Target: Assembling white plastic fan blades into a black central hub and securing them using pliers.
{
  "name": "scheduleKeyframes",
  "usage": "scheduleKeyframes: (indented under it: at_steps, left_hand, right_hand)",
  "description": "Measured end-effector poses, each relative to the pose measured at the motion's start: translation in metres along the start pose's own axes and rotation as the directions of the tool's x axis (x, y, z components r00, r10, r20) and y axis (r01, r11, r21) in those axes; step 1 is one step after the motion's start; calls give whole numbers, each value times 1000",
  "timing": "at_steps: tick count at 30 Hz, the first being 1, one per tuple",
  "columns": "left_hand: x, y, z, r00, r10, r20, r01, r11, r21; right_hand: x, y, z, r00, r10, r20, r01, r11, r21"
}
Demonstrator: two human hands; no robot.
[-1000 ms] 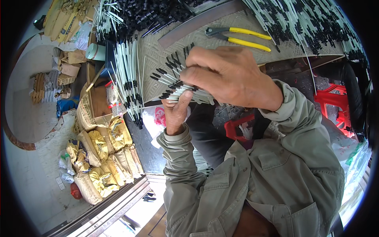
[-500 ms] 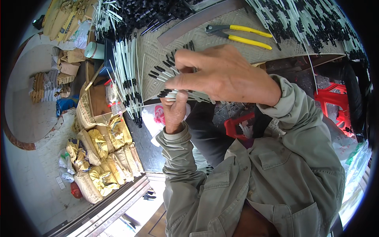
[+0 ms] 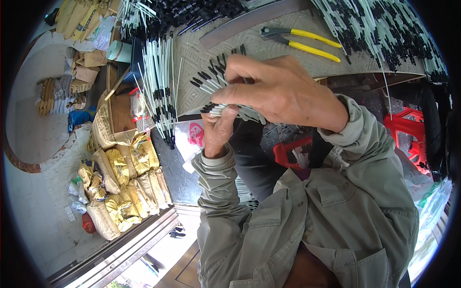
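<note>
My left hand (image 3: pixel 220 127) is closed round the lower part of a bundle of thin pale rods with black tips (image 3: pixel 209 85), which fans out above the near edge of the table. Over the bundle lies my right hand (image 3: pixel 285 91), its thumb and bent fingers closed at the rods. Its fingertips are partly hidden, so I cannot tell how many rods they pinch. Just left of the hands, a loose row of similar rods (image 3: pixel 163 91) with black sections hangs over the table edge. Cutting pliers with yellow handles (image 3: pixel 314 47) rest on the table beyond my right hand.
A large heap of black-and-white rods (image 3: pixel 374 33) covers the table's right side. Black parts (image 3: pixel 192 12) are piled at the back behind a flat metal bar (image 3: pixel 249 23). A red stool (image 3: pixel 406 127) stands at right; wrapped packages (image 3: pixel 127 177) fill a box at lower left.
The whole view has shifted slightly, with table and pliers now a little farther right. Both hands stay on the rod bundle, with little other visible movement.
</note>
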State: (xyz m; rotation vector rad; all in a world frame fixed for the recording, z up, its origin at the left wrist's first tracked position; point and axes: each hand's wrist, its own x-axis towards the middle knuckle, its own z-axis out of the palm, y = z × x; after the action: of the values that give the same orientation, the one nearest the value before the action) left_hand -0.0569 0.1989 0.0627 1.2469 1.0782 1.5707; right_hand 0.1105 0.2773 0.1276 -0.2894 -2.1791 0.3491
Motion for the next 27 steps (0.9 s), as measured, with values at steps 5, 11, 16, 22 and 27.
scheduleKeyframes:
  at_steps: [5,11,16,22,27]
  left_hand:
    - [2,-8,-5,996,84,41,-87,993,80]
    - [0,-16,-14,997,70,28,-72,995,63]
    - [1,-10,-13,996,39,78,-52,984,168]
    - [-2,-8,-17,990,-17,137,16,1000,10]
    - [6,10,-4,978,-34,206,44,998,-46]
  right_hand:
    - [-4,3,11,996,9,-92,-1,996,94]
    - [4,0,3,997,-80,-10,80,997,3]
    - [8,5,-3,992,-110,54,107,992,62]
    - [13,9,6,996,-89,8,85,973,216]
    - [23,13,-1,989,-141,50,124,959,253]
